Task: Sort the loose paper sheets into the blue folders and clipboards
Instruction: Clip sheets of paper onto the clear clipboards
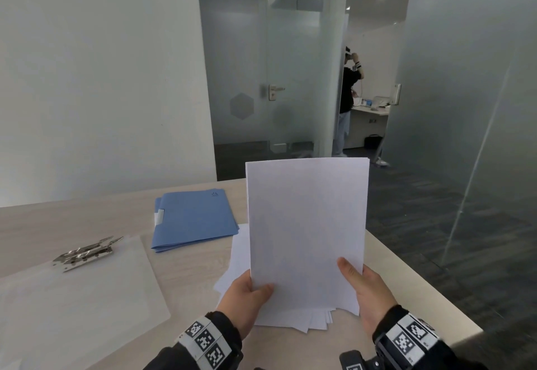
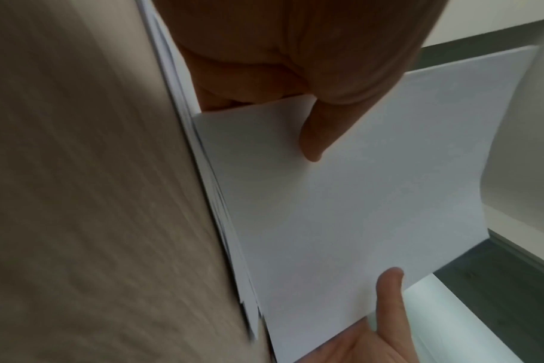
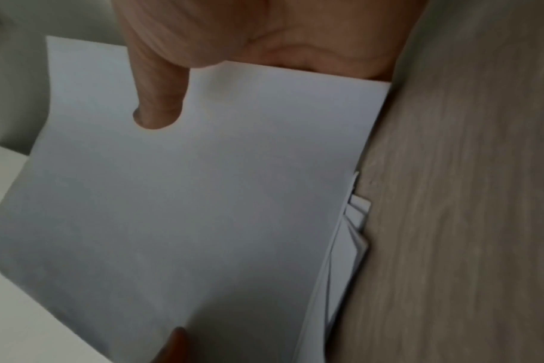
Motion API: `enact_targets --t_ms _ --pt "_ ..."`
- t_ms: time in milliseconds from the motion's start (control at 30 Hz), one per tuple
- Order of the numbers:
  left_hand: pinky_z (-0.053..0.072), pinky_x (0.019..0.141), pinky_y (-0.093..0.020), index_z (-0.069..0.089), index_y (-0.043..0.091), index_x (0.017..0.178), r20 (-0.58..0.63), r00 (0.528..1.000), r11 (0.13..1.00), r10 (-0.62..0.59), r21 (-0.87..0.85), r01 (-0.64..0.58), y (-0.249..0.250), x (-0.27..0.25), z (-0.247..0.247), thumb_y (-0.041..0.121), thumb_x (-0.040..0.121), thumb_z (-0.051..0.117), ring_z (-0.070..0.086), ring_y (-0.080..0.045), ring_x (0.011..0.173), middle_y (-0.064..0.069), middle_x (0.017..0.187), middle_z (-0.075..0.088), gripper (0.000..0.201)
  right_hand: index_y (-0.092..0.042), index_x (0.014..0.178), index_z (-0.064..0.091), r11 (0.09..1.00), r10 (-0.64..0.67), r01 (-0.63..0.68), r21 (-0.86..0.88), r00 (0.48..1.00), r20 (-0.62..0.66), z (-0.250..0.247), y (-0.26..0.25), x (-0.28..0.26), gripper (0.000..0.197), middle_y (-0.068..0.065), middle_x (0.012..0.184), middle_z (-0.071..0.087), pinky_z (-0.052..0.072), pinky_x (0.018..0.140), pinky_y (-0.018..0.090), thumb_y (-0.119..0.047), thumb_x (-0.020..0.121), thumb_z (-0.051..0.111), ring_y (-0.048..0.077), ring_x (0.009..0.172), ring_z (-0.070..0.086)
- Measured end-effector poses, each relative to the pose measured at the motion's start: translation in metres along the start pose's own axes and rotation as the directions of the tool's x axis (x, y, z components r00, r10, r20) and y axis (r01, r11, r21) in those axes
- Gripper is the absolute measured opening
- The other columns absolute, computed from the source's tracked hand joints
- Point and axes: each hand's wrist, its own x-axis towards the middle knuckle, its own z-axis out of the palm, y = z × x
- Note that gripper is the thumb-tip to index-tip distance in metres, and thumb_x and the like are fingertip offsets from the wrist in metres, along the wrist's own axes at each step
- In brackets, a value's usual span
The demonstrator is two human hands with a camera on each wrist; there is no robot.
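We pinch paper stack (image 1: 306, 224) upright, left hand (image 1: 247, 297), right hand (image 1: 366, 291), thumbs in front; light, floppy, slippery, so grip bottom corners.

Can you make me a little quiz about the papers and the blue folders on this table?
1. True or false: only one hand holds the lifted paper stack.
2. What lies nearest the blue folders? A) a cup B) the clear clipboards C) scissors
3. Fill in: more loose sheets lie on the ____ under the lifted stack.

Key:
1. False. The left hand and the right hand both grip its lower edge, thumbs on the front.
2. B; they lie to the left of the folders.
3. Table.
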Motion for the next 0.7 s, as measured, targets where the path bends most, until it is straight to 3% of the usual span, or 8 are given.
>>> enact_targets --t_ms 133,233,400,500,600,667,700 --pt "0.051 0.098 -0.042 0.071 0.021 0.102 0.002 1.0 0.999 0.001 -0.045 -0.001 -0.002 0.0 0.001 0.024 0.078 0.063 0.072 -0.016 0.096 0.006 0.098 0.078 0.026 -0.009 0.113 0.069 0.996 0.085 -0.086 -0.007 0.996 -0.027 0.0 -0.002 -0.004 0.035 0.015 0.107 0.076 0.051 0.096 0.051 -0.022 0.081 0.075 0.034 0.102 0.07" --pt "0.051 0.097 -0.041 0.072 0.021 0.101 -0.01 1.0 0.998 0.017 -0.06 -0.017 -0.003 -0.001 -0.001 0.017 0.086 0.063 0.071 -0.018 0.096 0.006 0.096 0.078 0.018 -0.01 0.108 0.07 0.994 0.087 -0.089 -0.069 0.996 -0.027 0.002 -0.006 -0.008 0.02 0.014 0.099 0.077 0.055 0.081 0.043 -0.007 0.089 0.064 0.034 0.096 0.07" --pt "0.05 0.096 -0.056 0.07 0.013 0.103 -0.085 0.996 0.981 -0.017 -0.195 0.0 0.0 -0.007 -0.025 0.016 0.073 0.065 0.068 -0.038 0.1 -0.01 0.099 0.077 0.031 -0.013 0.105 0.071 0.971 0.064 -0.046 -0.235 0.996 0.07 0.018 -0.018 -0.017 0.024 0.01 0.098 0.077 0.054 0.073 0.035 -0.003 0.094 0.052 0.029 0.094 0.068" --pt "0.053 0.089 -0.058 0.067 0.008 0.108 -0.136 0.988 0.958 -0.075 -0.286 0.033 -0.002 -0.017 -0.052 0.005 0.084 0.063 0.067 -0.043 0.099 -0.017 0.102 0.075 0.025 -0.024 0.104 0.065 0.931 0.062 0.006 -0.364 0.983 0.173 0.043 -0.019 -0.025 0.02 0.008 0.097 0.072 0.048 0.055 0.032 -0.014 0.098 0.049 0.026 0.078 0.067" --pt "0.058 0.072 -0.045 0.065 0.005 0.109 -0.171 0.981 0.94 -0.093 -0.339 0.03 -0.007 -0.034 -0.079 -0.002 0.084 0.061 0.07 -0.037 0.089 -0.019 0.102 0.075 0.026 -0.029 0.105 0.062 0.909 0.054 0.06 -0.411 0.964 0.261 0.072 -0.011 -0.027 0.018 0.01 0.089 0.071 0.037 0.049 0.033 -0.022 0.1 0.046 0.026 0.053 0.058" --pt "0.057 0.066 -0.037 0.064 0.005 0.11 -0.195 0.974 0.938 -0.118 -0.343 0.045 -0.013 -0.048 -0.099 -0.002 0.082 0.063 0.071 -0.034 0.087 -0.017 0.101 0.075 0.029 -0.03 0.103 0.064 0.906 0.056 0.081 -0.415 0.95 0.307 0.092 -0.001 -0.025 0.021 0.014 0.078 0.065 0.034 0.048 0.032 -0.021 0.1 0.045 0.028 0.051 0.048" --pt "0.058 0.068 -0.039 0.064 0.006 0.113 -0.204 0.969 0.94 -0.136 -0.337 0.06 -0.016 -0.056 -0.108 0.001 0.08 0.065 0.071 -0.035 0.091 -0.016 0.103 0.075 0.033 -0.029 0.102 0.067 0.909 0.061 0.084 -0.408 0.941 0.332 0.102 0.005 -0.024 0.024 0.017 0.07 0.059 0.033 0.048 0.03 -0.019 0.099 0.045 0.027 0.05 0.043"
